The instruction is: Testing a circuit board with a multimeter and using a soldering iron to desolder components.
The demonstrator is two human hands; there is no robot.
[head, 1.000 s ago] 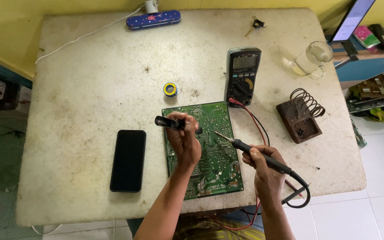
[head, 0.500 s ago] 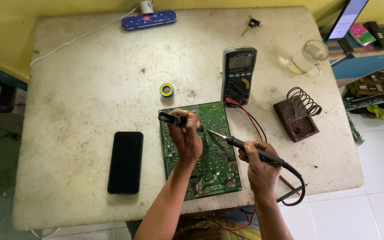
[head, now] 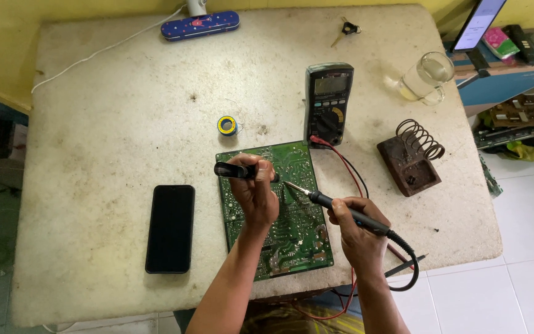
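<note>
Left hand [head: 253, 193] gripping a black tool [head: 237, 171], possibly a desoldering pump, its tip hidden by fingers. Right hand [head: 358, 230] closed on soldering iron [head: 335, 207], tip meeting green circuit board [head: 294, 247] beneath both hands. Forearms cut off below.

Sitting on table [head: 93, 124]: one green circuit board [head: 294, 241], one multimeter [head: 328, 102], one black phone [head: 170, 228], one solder spool [head: 226, 125], one coiled iron stand [head: 412, 158], one glass mug [head: 426, 76], one blue tin case [head: 200, 25]. Two hands working.
</note>
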